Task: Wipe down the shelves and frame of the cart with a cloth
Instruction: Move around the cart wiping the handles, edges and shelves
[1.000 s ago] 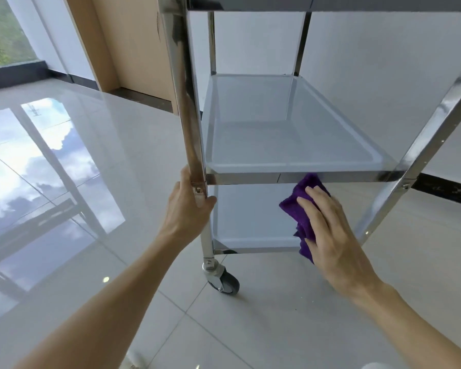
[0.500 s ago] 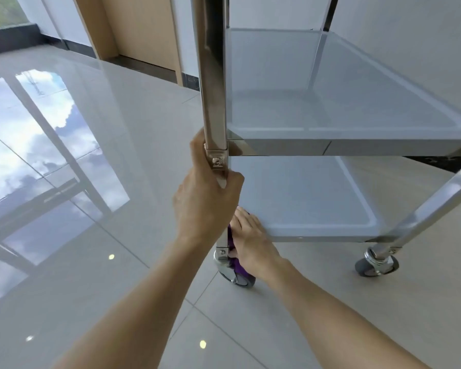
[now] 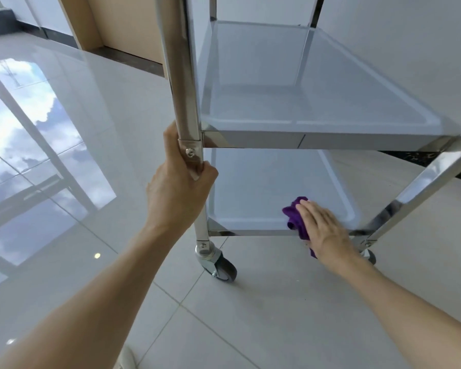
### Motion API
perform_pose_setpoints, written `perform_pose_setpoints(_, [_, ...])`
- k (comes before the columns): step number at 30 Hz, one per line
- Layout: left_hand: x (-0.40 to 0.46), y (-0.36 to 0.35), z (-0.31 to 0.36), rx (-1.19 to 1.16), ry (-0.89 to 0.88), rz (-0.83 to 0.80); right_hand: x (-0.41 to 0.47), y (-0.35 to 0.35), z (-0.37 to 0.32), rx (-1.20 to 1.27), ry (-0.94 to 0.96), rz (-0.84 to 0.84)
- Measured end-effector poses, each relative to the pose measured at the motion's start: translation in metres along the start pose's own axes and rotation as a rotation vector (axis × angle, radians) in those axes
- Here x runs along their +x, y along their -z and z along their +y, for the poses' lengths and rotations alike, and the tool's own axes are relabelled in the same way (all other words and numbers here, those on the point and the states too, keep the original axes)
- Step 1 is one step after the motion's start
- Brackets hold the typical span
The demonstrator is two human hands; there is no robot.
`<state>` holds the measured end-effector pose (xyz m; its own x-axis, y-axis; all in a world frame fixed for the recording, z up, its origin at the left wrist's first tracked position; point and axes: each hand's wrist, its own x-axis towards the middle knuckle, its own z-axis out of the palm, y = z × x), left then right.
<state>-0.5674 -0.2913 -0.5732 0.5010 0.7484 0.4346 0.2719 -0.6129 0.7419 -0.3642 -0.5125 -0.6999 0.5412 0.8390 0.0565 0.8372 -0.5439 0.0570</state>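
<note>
One purple cloth (image 3: 297,218) under right hand (image 3: 324,230), bottom shelf (image 3: 250,193).

floor (image 3: 250,315): glossy pale tiles, mirroring sky and clouds at left
wall (image 3: 397,35): plain white
panel (image 3: 123,22): light wood

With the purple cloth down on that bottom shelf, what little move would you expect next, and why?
Probably a sweep of the purple cloth leftward along the bottom shelf. The right hand presses it flat near the shelf's front right corner, so most of the shelf lies to its left, and the left hand grips the cart post, steadying the cart.
</note>
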Motion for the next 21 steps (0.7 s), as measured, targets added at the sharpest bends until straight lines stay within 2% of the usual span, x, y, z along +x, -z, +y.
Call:
perform_pose_setpoints(3, [-0.003, -0.004, 0.004, -0.051, 0.012, 0.012, -0.002, 0.001, 0.005, -0.022, -0.076, -0.02])
perform_pose_setpoints(7, [-0.003, -0.003, 0.003, -0.08, 0.018, 0.014, 0.019, 0.001, -0.064, 0.01, 0.041, 0.132])
perform_pose_setpoints(10, [-0.003, -0.002, 0.001, -0.086, 0.02, 0.002, 0.045, -0.003, -0.132, 0.101, 0.161, 0.066])
perform_pose_setpoints(13, [0.0, 0.003, -0.002, -0.083, 0.024, -0.016, 0.06, -0.003, -0.168, 0.124, 0.171, 0.014])
perform_pose_setpoints(16, [0.003, 0.012, -0.006, -0.042, 0.017, -0.052, 0.055, -0.001, -0.148, 0.058, 0.187, 0.003])
perform_pose_setpoints(21, [0.007, 0.021, -0.008, 0.053, -0.007, -0.052, 0.025, 0.001, -0.056, -0.088, 0.007, -0.076])
